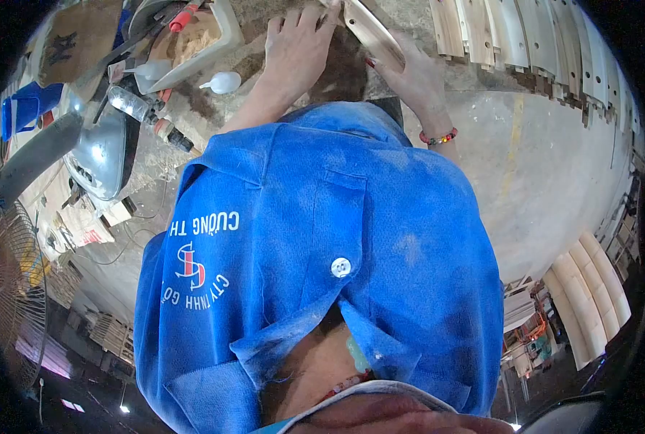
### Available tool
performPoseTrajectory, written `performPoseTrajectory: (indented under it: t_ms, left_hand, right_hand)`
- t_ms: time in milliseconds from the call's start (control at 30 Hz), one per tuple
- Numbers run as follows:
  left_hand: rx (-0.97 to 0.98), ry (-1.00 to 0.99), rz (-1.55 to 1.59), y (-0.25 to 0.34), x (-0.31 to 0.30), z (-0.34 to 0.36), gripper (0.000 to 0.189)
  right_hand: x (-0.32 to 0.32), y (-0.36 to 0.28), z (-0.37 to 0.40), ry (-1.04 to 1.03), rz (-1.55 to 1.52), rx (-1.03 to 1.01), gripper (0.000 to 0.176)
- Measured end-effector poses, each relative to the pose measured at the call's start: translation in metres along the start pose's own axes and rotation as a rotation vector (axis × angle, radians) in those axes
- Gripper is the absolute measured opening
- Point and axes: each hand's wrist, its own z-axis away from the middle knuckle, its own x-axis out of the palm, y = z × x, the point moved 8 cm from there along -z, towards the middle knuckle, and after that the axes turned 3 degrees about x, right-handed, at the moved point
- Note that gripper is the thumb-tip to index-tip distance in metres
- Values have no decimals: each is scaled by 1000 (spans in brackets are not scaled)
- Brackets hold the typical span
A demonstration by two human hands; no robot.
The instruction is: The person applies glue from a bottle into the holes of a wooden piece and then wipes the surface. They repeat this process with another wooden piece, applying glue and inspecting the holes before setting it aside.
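Note:
My right hand (413, 76) is closed around a pale wooden slat (373, 35) with a dark hole near its upper end. The slat lies at a slant, its far end cut off by the top of the view. My left hand (297, 54) is to the left of the slat, back up and fingers bent but apart. Its index finger and thumb come right up to the slat's upper end, where a small whitish bit shows at the frame's edge. Below both hands is a stained, dusty grey surface (246, 43).
Several wooden slats with holes (525, 43) lie in a row at upper right. On the left are a white plastic container (225, 32) with sawdust-coloured contents, a white spoon-shaped piece (225, 82), a clear-bodied tool (129, 103), a blue bin (30, 108) and a wire-caged fan (15, 289).

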Motion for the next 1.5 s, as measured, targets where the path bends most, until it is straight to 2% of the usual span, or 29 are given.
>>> performPoseTrajectory:
  t_ms: [233, 300, 433, 500, 600, 667, 733, 833, 900, 1033, 1100, 1233, 1300, 1433, 1500]
  left_hand:
    - [-90, -57, 88, -7, -2, -3, 68]
    - [-15, 21, 83, -3, -3, 0, 69]
    - [16, 121, 73, 1, -13, -3, 70]
    - [-82, -44, 98, -6, -8, -5, 71]
    - [-52, -19, 122, -4, -7, -6, 71]
    - [-32, 10, 125, -4, -3, -7, 71]
    - [-11, 36, 132, -2, -6, -8, 70]
    - [-33, -30, 88, -6, -9, -10, 69]
    - [-97, 4, 207, -13, -15, -11, 67]
    - [-106, 15, 198, -15, -16, -15, 65]
    - [-67, -64, 107, -11, -6, -16, 62]
    - [-45, -34, 105, -11, -11, -11, 62]
    - [-87, -2, 245, -16, -16, -10, 64]
    - [-110, 25, 216, -16, -16, -5, 65]
    - [-68, -60, 137, -14, -1, -1, 65]
  right_hand:
    - [1, 2, 2, 15, 21, -2, 61]
    - [2, 2, 1, 11, 25, -9, 61]
    - [1, 3, 1, 38, 10, -24, 62]
    - [2, 4, 2, 30, 24, -29, 62]
    - [-3, -1, 2, 79, 5, -76, 62]
    - [-1, 0, 2, -10, -8, 9, 61]
    - [0, 1, 1, 10, 4, 2, 60]
    - [-2, 1, 1, 26, 20, -2, 60]
    - [-1, 1, 2, 21, 22, -2, 60]
    - [0, 2, 0, 13, 10, -23, 62]
    - [0, 2, 0, 22, 10, -37, 63]
    - [2, 6, 0, 28, 13, -23, 63]
    - [2, 5, 0, 41, 15, -29, 63]
    - [1, 4, -1, 15, 12, -27, 63]
    - [3, 5, -2, 6, 16, -19, 62]
